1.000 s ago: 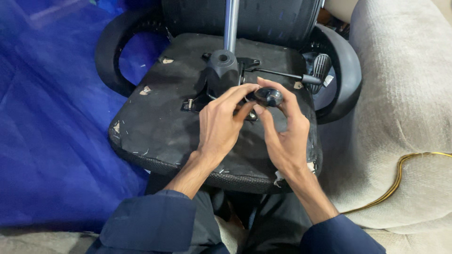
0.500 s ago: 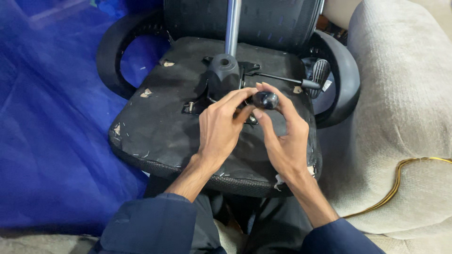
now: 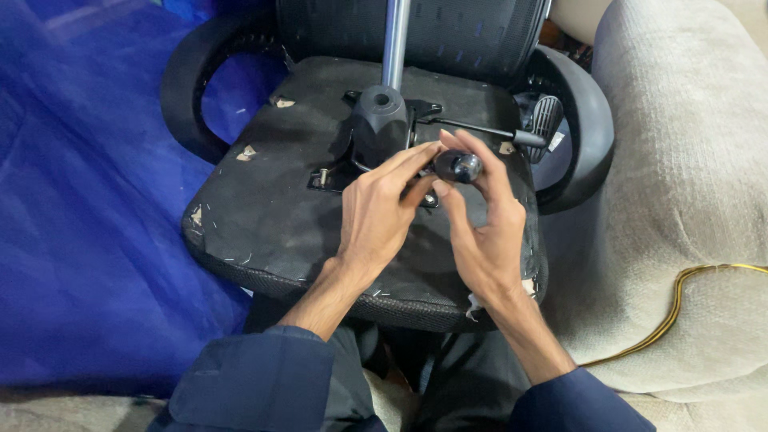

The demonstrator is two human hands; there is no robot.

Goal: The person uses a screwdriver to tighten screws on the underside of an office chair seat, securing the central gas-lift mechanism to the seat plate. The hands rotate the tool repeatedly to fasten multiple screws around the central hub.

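Comparing with half a second back, I see almost nothing changed: both hands sit at the same spot in the middle of the frame, and the dark rounded handle point(image 3: 458, 166) has stayed between them, perhaps turned a touch. My right hand point(image 3: 480, 232) has its thumb and forefinger closed around that handle, the other fingers loosely curled below it. My left hand point(image 3: 376, 220) lies with fingers together and stretched forward, their tips touching the handle and the metal bracket point(image 3: 340, 172) under it; I cannot tell whether they pinch anything. Whatever shaft or tip the handle has is hidden behind the fingers, so I cannot tell what it meets. The handle is glossy, dark and knob-like, catching a small highlight, and it sits just right of the black cone-shaped housing point(image 3: 380, 120) at the centre of the upturned chair seat point(image 3: 264, 200). A silver column point(image 3: 394, 40) rises from the housing and is cut off by the top edge. A thin lever point(image 3: 480, 130) runs right toward a ribbed paddle point(image 3: 546, 116). Blue sheeting point(image 3: 88, 200) fills the left, and a beige cushion point(image 3: 688, 160) with a yellow cord point(image 3: 680, 296) fills the right.
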